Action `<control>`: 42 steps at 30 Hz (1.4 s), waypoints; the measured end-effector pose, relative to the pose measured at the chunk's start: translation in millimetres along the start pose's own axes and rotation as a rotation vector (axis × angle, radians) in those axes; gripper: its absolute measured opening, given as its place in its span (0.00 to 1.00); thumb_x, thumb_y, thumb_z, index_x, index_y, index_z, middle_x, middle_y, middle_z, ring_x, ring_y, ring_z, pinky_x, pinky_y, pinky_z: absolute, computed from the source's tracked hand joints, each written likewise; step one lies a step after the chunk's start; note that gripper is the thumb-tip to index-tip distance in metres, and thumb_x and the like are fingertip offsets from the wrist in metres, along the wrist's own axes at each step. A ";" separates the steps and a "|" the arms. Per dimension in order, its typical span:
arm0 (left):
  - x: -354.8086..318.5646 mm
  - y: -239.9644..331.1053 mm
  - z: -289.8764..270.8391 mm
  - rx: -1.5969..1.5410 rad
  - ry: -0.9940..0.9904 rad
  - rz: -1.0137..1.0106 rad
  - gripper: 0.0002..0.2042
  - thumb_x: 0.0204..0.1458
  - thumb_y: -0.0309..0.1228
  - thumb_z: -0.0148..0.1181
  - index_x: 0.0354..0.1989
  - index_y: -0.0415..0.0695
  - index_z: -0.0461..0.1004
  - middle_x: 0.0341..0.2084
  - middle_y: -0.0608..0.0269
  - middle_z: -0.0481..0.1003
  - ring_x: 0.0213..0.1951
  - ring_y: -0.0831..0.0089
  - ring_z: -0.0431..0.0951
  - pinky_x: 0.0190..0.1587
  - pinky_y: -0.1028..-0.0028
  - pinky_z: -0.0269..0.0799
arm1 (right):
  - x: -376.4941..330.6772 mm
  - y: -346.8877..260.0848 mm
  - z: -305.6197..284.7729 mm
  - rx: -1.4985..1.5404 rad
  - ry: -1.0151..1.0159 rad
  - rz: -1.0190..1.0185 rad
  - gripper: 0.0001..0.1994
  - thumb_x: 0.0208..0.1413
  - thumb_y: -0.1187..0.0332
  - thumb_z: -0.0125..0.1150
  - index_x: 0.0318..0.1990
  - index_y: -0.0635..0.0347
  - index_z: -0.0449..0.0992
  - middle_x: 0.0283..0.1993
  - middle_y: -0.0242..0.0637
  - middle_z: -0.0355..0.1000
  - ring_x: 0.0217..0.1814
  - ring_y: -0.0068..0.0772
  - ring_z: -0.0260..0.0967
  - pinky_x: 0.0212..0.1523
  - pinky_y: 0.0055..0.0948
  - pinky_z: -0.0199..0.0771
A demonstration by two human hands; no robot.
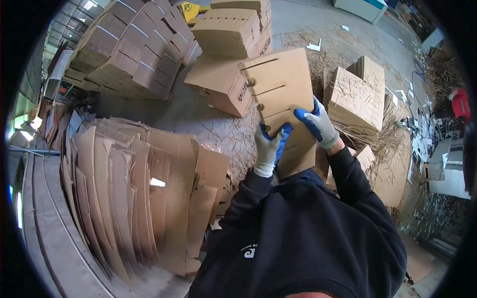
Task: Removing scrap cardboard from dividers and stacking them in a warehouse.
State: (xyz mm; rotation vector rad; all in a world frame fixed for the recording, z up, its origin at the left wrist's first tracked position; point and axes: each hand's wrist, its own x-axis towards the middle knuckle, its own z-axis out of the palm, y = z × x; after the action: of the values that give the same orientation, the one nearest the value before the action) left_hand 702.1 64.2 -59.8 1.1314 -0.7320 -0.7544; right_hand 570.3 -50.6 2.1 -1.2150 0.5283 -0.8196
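A tan slotted cardboard sheet (280,87) stands out in front of my body, with long slits and several round notches along its left edge. Whether it is one sheet or a thin stack, I cannot tell. My left hand (271,146), in a grey and blue work glove, grips its lower left edge, thumb on the face. On the opposite edge my right hand (320,124), gloved alike, is closed with the thumb laid over the front. Most of the fingers of both hands are hidden behind the cardboard.
Beyond the sheet, more slotted stacks (226,32) rest on a cardboard box (213,82). A large bundled pile (134,47) rises far left. Upright flattened cardboard (169,198) leans close on my left. At right, another stack (360,94) sits among cardboard scraps (395,154) strewn over the floor.
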 end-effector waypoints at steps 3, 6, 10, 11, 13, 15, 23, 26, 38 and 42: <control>36.1 5.5 -8.2 -0.203 0.143 -0.097 0.17 0.56 0.29 0.64 0.51 0.34 0.71 0.44 0.57 0.77 0.44 0.72 0.79 0.47 0.71 0.76 | 30.4 12.6 -8.5 -0.034 -0.082 -0.034 0.32 0.53 0.71 0.64 0.66 0.65 0.61 0.61 0.35 0.67 0.62 0.24 0.63 0.60 0.25 0.65; 84.1 0.1 -32.8 -0.178 0.370 -0.132 0.19 0.55 0.33 0.66 0.50 0.35 0.72 0.44 0.60 0.77 0.42 0.74 0.78 0.47 0.73 0.75 | 46.1 55.3 -43.7 -0.057 -0.168 0.191 0.33 0.51 0.69 0.69 0.64 0.66 0.63 0.60 0.35 0.68 0.62 0.25 0.63 0.62 0.28 0.63; 159.2 -28.3 -64.8 -0.220 0.533 -0.127 0.18 0.58 0.36 0.61 0.51 0.37 0.71 0.47 0.60 0.75 0.46 0.73 0.76 0.49 0.70 0.73 | 87.5 99.3 -57.4 -0.050 -0.117 0.270 0.30 0.51 0.66 0.72 0.60 0.66 0.67 0.55 0.34 0.71 0.57 0.24 0.66 0.59 0.26 0.66; 177.5 -39.0 -68.2 -0.264 0.569 -0.140 0.18 0.59 0.36 0.61 0.52 0.37 0.71 0.47 0.61 0.75 0.46 0.73 0.75 0.50 0.70 0.73 | 107.1 108.5 -57.1 -0.055 -0.051 0.274 0.29 0.51 0.66 0.71 0.59 0.66 0.68 0.54 0.34 0.71 0.56 0.24 0.67 0.58 0.26 0.67; 217.8 -46.9 -55.5 -0.255 0.582 -0.158 0.19 0.59 0.36 0.60 0.53 0.37 0.70 0.47 0.61 0.74 0.47 0.72 0.75 0.51 0.70 0.72 | 151.9 110.2 -55.0 -0.079 0.082 0.285 0.28 0.52 0.66 0.71 0.58 0.66 0.68 0.53 0.34 0.72 0.54 0.23 0.68 0.56 0.25 0.68; 261.4 -49.7 -43.5 -0.245 0.572 -0.171 0.19 0.59 0.36 0.60 0.53 0.38 0.70 0.47 0.61 0.74 0.48 0.72 0.75 0.52 0.70 0.72 | 195.2 118.5 -59.3 -0.070 0.180 0.224 0.27 0.52 0.66 0.71 0.56 0.67 0.69 0.50 0.36 0.73 0.52 0.23 0.69 0.54 0.26 0.70; 442.6 -10.6 -20.8 -0.188 0.502 -0.265 0.23 0.62 0.45 0.53 0.58 0.43 0.68 0.52 0.60 0.71 0.53 0.70 0.73 0.54 0.68 0.71 | 375.8 78.0 -86.3 0.122 0.145 0.217 0.19 0.56 0.62 0.67 0.47 0.69 0.76 0.42 0.35 0.78 0.43 0.20 0.75 0.44 0.22 0.76; 526.1 3.4 -78.9 -0.143 0.334 0.039 0.22 0.60 0.47 0.56 0.59 0.51 0.67 0.50 0.59 0.69 0.46 0.65 0.75 0.47 0.63 0.73 | 416.1 73.8 -108.2 0.138 0.080 0.204 0.20 0.63 0.63 0.57 0.56 0.70 0.71 0.52 0.40 0.75 0.53 0.23 0.73 0.52 0.26 0.74; 743.7 27.4 -170.2 0.418 0.049 -0.155 0.27 0.55 0.41 0.64 0.61 0.43 0.68 0.46 0.57 0.74 0.44 0.67 0.78 0.41 0.67 0.80 | 556.2 67.0 -113.1 0.122 0.266 0.158 0.20 0.56 0.62 0.68 0.50 0.68 0.75 0.44 0.35 0.78 0.42 0.22 0.76 0.42 0.20 0.75; 806.1 -6.5 -203.6 0.477 0.039 -0.259 0.25 0.54 0.34 0.65 0.60 0.39 0.68 0.46 0.59 0.76 0.40 0.68 0.79 0.42 0.70 0.80 | 628.9 79.4 -108.1 -0.153 0.263 -0.082 0.25 0.51 0.64 0.72 0.53 0.69 0.72 0.45 0.38 0.77 0.44 0.25 0.75 0.47 0.23 0.76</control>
State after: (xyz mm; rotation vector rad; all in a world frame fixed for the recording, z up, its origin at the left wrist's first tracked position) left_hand 1311.0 -500.4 -17.7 1.6931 -0.7619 -0.7922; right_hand 896.7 -600.8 -63.3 -1.2824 0.7703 -1.0320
